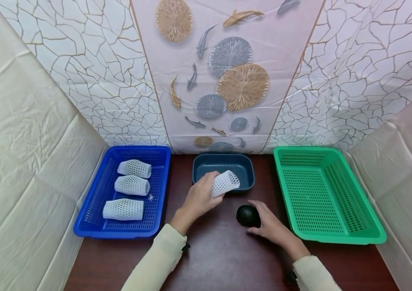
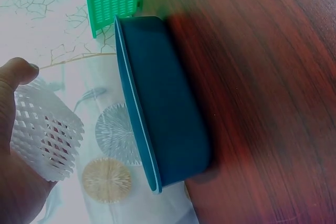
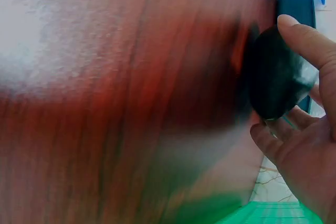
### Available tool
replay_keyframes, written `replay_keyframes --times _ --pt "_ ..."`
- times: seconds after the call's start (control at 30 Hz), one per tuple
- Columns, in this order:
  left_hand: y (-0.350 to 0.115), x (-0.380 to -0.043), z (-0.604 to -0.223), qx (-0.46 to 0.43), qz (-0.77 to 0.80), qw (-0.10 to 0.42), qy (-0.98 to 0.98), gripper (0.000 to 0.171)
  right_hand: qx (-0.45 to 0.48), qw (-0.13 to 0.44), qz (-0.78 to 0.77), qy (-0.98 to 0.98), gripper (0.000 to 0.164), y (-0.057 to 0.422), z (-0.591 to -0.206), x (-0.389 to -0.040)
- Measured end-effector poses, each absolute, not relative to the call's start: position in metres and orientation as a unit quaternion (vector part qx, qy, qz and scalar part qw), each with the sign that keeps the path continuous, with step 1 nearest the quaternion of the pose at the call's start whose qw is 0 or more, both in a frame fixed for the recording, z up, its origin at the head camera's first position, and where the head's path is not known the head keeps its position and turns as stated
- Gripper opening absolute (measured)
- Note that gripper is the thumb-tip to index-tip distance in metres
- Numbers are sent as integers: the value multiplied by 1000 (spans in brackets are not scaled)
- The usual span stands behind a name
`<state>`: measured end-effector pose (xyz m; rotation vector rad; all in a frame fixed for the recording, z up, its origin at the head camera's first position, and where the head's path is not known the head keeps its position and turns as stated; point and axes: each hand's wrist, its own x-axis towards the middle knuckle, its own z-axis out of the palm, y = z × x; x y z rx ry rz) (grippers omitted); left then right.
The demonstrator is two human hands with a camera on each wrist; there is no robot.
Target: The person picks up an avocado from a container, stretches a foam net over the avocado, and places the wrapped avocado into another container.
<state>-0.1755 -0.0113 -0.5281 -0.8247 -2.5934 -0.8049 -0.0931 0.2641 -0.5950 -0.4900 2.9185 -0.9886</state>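
Note:
My left hand [image 1: 201, 195] grips a white foam net sleeve [image 1: 225, 183] in front of the dark blue-green bin [image 1: 224, 157]. The sleeve's open end points right, and in the left wrist view the mesh [image 2: 46, 129] looks hollow. On the right, my right hand [image 1: 269, 223] has thumb and fingers curled about a dark, smooth, oval avocado [image 1: 247, 216] low over the table. From the right wrist, the thumb lies along one side of the avocado [image 3: 275, 74] and the fingertips [image 3: 262, 135] are at its other side, partly hidden.
A blue basket [image 1: 122, 233] on the left holds three white foam net sleeves [image 1: 123, 209]. A green basket [image 1: 338, 238] stands on the right. Both baskets and the bin rest on a dark red-brown wooden table [image 1: 213, 258]. Patterned cloth [image 1: 206, 133] hangs behind.

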Motion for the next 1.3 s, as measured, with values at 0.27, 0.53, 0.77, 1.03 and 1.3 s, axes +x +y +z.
replay_keyframes --times 0.27,0.53,0.77,1.03,1.3 --pt "-11 -173 -533 -285 -288 135 -904 70 -160 10 -308 938 82 268 -605 -93" --pt "-9 -171 -533 -282 -294 138 -903 70 -160 3 -320 934 71 267 -605 -93" --pt "-9 -172 -531 -287 -286 153 -901 70 -136 -11 -330 934 72 264 -596 -91" --pt "-11 -171 -527 -296 -284 155 -899 71 -133 -22 -330 934 73 264 -567 -90" --pt "-11 -171 -524 -302 -276 165 -898 71 -144 -42 -331 932 75 266 -533 -92"
